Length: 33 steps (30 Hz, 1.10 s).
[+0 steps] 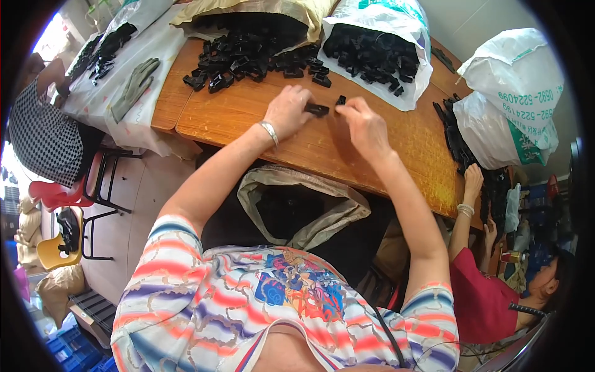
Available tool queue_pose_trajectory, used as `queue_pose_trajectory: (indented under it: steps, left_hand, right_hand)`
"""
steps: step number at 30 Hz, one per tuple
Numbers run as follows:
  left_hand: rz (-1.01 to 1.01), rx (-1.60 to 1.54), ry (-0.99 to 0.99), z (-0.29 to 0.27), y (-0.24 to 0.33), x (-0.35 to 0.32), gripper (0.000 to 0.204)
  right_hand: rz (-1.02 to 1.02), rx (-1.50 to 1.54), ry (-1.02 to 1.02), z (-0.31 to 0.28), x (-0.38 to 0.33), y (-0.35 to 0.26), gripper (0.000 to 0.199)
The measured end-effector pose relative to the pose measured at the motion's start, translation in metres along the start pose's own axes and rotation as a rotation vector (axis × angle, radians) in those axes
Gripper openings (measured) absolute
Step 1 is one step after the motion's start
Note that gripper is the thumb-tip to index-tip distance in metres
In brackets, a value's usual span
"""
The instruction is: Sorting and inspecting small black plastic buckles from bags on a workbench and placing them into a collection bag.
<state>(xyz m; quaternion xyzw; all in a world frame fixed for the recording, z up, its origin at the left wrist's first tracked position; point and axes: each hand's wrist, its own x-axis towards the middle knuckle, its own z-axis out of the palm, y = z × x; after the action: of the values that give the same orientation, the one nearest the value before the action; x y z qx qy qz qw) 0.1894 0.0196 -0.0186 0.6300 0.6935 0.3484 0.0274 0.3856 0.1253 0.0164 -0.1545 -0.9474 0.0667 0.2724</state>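
Observation:
Over the wooden table (248,118), my left hand (288,111) is closed on a black plastic part (317,110), its end poking out past the fingertips. Just to the right, my right hand (364,124) pinches a smaller black piece (341,100) between thumb and fingers. The two pieces are held a short way apart. Beyond my hands lies a heap of black plastic parts (238,59), spilling from a tan sack (304,15). Beside it, a white sack (406,99) lies with its mouth toward me, full of small black parts (372,56).
An open cloth sack (347,217) hangs at my lap below the table edge. To the right, a co-worker in a red top (486,297) reaches toward black strips (455,130) beside white bags (514,93). Another person (46,130) sits left, near a grey glove (135,87).

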Motion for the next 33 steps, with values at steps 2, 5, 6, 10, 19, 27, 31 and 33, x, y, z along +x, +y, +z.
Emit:
queue_pose_trajectory:
  steps: [2,5,6,10,19,27,31,33]
  left_hand:
    - [-0.017,-0.027,0.021,0.003,0.004,-0.008,0.026]
    - [-0.064,-0.099,0.06,0.005,0.001,-0.013,0.027]
    - [-0.051,-0.085,0.063,0.004,0.002,-0.013,0.025]
    - [-0.041,-0.069,0.058,0.003,0.002,-0.013,0.021]
    - [-0.052,-0.064,0.048,0.005,0.002,-0.013,0.022]
    - [-0.06,-0.058,0.026,0.002,0.001,-0.01,0.023]
    - [-0.071,-0.059,0.057,0.005,0.001,-0.009,0.023]
    - [-0.032,-0.069,0.03,0.01,-0.005,-0.011,0.023]
  right_hand:
    - [-0.042,-0.106,-0.075,0.005,0.017,0.017,0.027]
    - [-0.021,-0.147,-0.19,0.014,0.031,0.037,0.027]
    - [-0.016,-0.169,-0.257,0.014,0.033,0.04,0.026]
    - [0.064,-0.072,-0.208,0.011,0.024,0.043,0.02]
    - [0.075,0.161,-0.153,0.015,0.016,-0.01,0.019]
    - [-0.078,-0.221,-0.26,0.028,0.019,-0.023,0.019]
    - [-0.064,-0.24,-0.174,0.044,0.012,-0.024,0.015]
    - [-0.048,-0.149,-0.08,0.04,0.015,-0.016,0.013]
